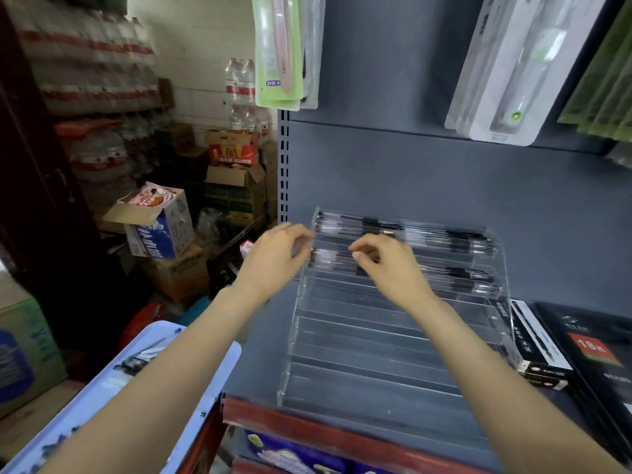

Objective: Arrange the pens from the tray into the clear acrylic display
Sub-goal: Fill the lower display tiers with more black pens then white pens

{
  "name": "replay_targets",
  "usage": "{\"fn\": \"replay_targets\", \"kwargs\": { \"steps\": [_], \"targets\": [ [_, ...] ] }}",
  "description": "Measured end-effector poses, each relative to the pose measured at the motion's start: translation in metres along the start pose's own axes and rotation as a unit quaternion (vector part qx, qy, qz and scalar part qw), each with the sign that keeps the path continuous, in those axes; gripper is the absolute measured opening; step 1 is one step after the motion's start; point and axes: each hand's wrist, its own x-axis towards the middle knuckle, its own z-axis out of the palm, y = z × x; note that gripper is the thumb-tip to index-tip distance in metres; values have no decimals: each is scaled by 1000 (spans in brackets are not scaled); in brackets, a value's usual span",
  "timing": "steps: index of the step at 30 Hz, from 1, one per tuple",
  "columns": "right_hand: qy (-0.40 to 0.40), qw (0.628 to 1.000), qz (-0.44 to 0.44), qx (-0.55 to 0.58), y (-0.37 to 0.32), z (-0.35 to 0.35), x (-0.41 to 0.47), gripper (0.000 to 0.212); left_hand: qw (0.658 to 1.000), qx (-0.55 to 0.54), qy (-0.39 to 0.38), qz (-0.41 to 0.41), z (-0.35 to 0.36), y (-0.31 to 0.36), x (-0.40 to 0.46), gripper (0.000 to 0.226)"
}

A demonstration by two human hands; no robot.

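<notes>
Grey metal shelving (pixel 427 186) fills the space behind and beneath both hands, its flat shelf carrying everything the hands work over. Below the wrists sits the clear acrylic display (pixel 376 336), a stepped rack of long channels; the lower tiers nearest the person are bare, while the two upper tiers at fingertip height hold rows of black-and-clear pens (pixel 455 242) lying lengthwise. Under the left forearm, off the shelf edge, lies the pale blue tray (pixel 113 388) with a few pens left on it. To the right of the right arm rest dark boxes (pixel 588 343) of stock — one with an orange label. Beyond the left hand stand stacked cartons and bottled water (pixel 89 56).

The left hand (pixel 277 256) reaches to the rack's left end, fingers curled at the second tier; motion blur hides whether it holds a pen. The right hand (pixel 386 261) hovers over the same tier, fingers bent with thumb and forefinger drawn together — whether they pinch a pen I cannot tell.
</notes>
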Motion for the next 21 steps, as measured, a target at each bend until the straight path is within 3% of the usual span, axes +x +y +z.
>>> {"fn": "replay_targets", "kwargs": {
  "steps": [4,9,18,21],
  "targets": [
    [-16,999,-18,46,-42,34,-7,15,994,-42,44,-86,-29,-35,-36,19],
    [-68,995,-36,66,-112,117,-18,18,984,-41,41,-171,-66,-115,-97,15],
    [-276,960,41,16,-180,312,-47,20,951,11,-154,-269,-87,-281,-210,20],
    [-277,957,86,-12,-166,361,-55,28,941,8,-209,-267,-74,-314,-231,23]
  ]
}}
